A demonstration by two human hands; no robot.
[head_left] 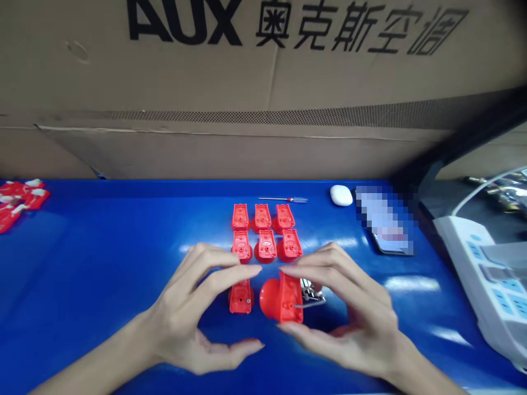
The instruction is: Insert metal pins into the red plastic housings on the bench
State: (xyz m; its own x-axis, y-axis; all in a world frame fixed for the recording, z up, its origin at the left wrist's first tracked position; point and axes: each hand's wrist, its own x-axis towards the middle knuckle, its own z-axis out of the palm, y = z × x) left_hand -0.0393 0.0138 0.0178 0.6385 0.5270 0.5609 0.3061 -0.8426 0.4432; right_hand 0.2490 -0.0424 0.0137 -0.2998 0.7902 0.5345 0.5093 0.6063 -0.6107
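Note:
My right hand [349,307] grips a red plastic housing [291,299] between its thumb and fingertips; the piece lies tilted, its round red base turned to the left. A thin bent metal wire [310,304] crosses its right side, and small metal parts [309,288] show behind it, partly hidden by my fingers. My left hand [206,312] is open, thumb and fingers apart. Behind its fingers stands another red housing [240,299], partly covered. Farther back, similar red housings [265,246] stand in two rows on the blue table surface [123,274].
A small screwdriver [284,199] lies behind the rows. To its right are a white rounded case [341,195] and a blurred-out phone [387,225]. A white device with blue buttons [486,280] stands at far right. Red-and-white pieces [20,200] lie far left; a cardboard box [230,82] fills the back.

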